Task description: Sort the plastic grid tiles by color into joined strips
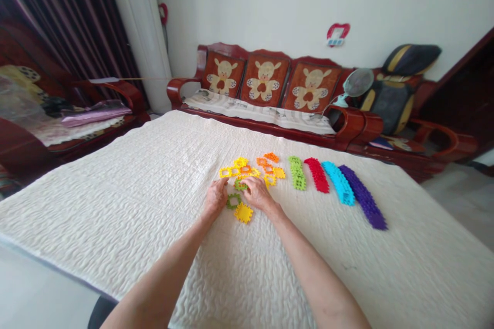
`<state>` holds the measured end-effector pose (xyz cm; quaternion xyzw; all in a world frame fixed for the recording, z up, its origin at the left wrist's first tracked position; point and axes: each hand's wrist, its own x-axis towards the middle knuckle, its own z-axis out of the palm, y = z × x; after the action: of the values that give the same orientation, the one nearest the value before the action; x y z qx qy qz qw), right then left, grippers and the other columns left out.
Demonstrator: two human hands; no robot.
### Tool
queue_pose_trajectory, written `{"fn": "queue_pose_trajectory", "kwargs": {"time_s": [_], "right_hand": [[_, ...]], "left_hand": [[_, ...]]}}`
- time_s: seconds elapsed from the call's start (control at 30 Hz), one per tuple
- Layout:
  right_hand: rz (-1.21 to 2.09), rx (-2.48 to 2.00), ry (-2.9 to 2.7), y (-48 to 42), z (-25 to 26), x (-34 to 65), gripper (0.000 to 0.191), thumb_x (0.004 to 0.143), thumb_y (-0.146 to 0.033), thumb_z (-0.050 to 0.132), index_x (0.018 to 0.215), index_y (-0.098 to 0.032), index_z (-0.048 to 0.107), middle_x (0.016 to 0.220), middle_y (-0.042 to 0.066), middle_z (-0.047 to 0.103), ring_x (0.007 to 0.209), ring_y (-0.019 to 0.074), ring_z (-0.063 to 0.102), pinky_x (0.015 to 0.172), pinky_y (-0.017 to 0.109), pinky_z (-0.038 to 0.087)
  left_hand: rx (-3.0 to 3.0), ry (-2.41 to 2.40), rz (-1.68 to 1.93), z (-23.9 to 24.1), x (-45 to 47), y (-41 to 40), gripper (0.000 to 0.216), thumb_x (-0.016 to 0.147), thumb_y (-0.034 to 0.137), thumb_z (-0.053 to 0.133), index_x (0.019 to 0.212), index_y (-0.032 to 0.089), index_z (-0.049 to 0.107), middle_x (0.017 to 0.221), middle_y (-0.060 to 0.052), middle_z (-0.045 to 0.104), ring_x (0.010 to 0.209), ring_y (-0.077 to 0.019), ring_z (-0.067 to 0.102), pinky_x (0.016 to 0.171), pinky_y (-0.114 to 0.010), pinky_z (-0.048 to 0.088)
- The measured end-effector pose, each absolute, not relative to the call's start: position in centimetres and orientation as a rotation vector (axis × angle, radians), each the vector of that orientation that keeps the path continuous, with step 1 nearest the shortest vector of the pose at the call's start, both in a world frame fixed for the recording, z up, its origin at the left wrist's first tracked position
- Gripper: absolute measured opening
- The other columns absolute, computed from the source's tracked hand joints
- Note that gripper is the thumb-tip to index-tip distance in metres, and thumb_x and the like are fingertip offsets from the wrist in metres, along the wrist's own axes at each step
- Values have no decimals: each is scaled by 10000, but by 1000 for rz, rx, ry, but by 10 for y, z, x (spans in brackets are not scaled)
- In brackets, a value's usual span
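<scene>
My right hand [258, 194] has its fingers closed on a green square interlocking building block [240, 185] with notched edges. My left hand [216, 196] is curled just to the left of it; whatever its fingertips hold, if anything, is hidden. Between my wrists lie an open-framed green block [233, 201] and a solid yellow block [243, 213]. Just beyond my fingers is a loose cluster of yellow blocks [225, 172] and orange blocks [264, 162], some with open centres.
To the right, blocks lie in rows by colour: light green [297, 172], red [317, 175], light blue [338, 183] and purple [363, 197]. A cream quilted cloth [127, 190] covers the table. Behind stand a wooden sofa [266, 79] and a small fan [358, 82].
</scene>
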<state>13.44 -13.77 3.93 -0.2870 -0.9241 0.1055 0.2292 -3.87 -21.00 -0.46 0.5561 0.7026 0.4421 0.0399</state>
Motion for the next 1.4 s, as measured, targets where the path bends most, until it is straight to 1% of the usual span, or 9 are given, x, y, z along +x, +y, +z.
{"fn": "queue_pose_trajectory", "kwargs": {"time_s": [0.37,0.57,0.73,0.83,0.97,1.07,1.2,1.3,1.4], "right_hand": [[259,-770,-2560,-141,38,137,289,811,-69,532,1020,-199,684,1088,62,685,1047,204,583,925,346,398],[289,-761,-2385,-142,43,145,315,869,-107,455,1060,-208,685,1079,66,701,1029,201,615,951,358,427],[355,-1003,-2104,-134,50,195,388,888,-198,382,1166,-200,653,1116,84,687,1067,206,616,957,348,465],[416,-1254,-2078,-126,46,234,405,850,-186,375,1116,-204,679,1137,66,691,1091,203,614,978,343,463],[427,-1382,-2077,-122,36,264,380,807,-159,393,1006,-213,712,1045,57,709,1031,206,635,949,340,480],[408,-1413,-2047,-123,29,268,393,801,-157,400,1068,-175,689,1080,93,676,1057,212,612,969,342,460],[278,-1535,-1946,-132,23,262,476,844,-343,486,1240,-95,578,1144,160,597,1096,257,557,984,386,425],[130,-1721,-1948,-144,26,255,608,823,-509,554,1275,-102,549,1101,162,581,1051,285,554,930,400,426],[50,-1842,-2017,-156,32,247,661,797,-547,589,1295,-116,533,1096,167,573,1040,315,549,879,410,423]], "left_hand": [[1712,2138,1366,-5,-38,-209,372,822,59,424,1088,167,661,958,-82,718,931,-205,658,945,-415,501],[1713,2167,1323,-3,-37,-210,387,813,50,413,1083,160,668,961,-81,720,942,-209,651,933,-399,506],[1683,2167,1327,-2,-36,-210,401,800,43,417,1075,173,679,965,-80,723,955,-212,654,921,-392,514],[1678,2157,1335,-4,-37,-209,395,794,39,436,1068,181,683,959,-79,723,954,-213,655,922,-379,509],[1718,2174,1321,-8,-38,-209,408,807,54,418,1103,186,666,967,-67,723,958,-200,649,925,-366,507],[1751,2190,1305,-10,-38,-209,405,819,74,405,1114,182,660,967,-68,722,953,-201,648,916,-377,515],[1768,2198,1301,-11,-39,-209,390,836,88,394,1119,152,655,984,-89,719,964,-206,647,931,-392,509],[1775,2184,1304,-12,-40,-209,387,837,87,395,1117,160,652,995,-93,718,976,-207,649,942,-402,503],[1780,2184,1303,-12,-41,-209,379,833,102,398,1102,157,659,992,-103,719,977,-222,652,928,-415,511]]}}
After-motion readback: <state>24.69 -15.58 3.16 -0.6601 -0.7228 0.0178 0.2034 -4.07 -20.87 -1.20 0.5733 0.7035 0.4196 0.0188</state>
